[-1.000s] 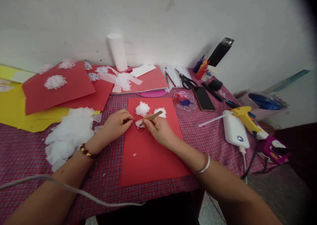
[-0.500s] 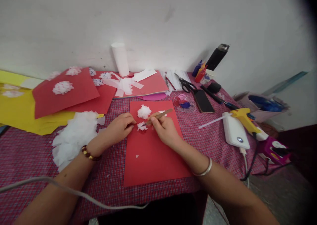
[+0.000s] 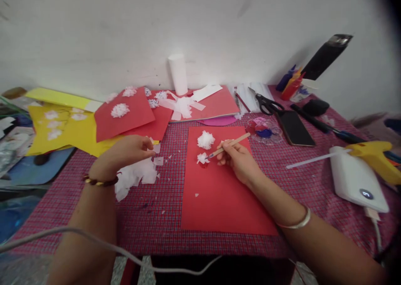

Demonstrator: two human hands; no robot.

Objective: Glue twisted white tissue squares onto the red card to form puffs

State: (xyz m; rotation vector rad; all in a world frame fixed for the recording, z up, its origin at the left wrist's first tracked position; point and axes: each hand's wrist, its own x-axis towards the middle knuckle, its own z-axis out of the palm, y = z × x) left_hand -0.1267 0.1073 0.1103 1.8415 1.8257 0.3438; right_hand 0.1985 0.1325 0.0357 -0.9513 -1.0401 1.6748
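"Left hand (image 3: 133, 148) has drawn back over the white pieces (image 3: 133, 174). Gripping?"

"Can't tell. Right hand (image 3: 218, 150) pinches the wooden stick (image 3: 240, 139), tip at the small tuft (image 3: 202, 158) on the red sheet (image 3: 219, 201)."

"Positioning, apparently; next needs light contact."

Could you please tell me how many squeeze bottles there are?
3: a blue bottle at left, a red bottle in front, an orange bottle partly behind it; others may be hidden.
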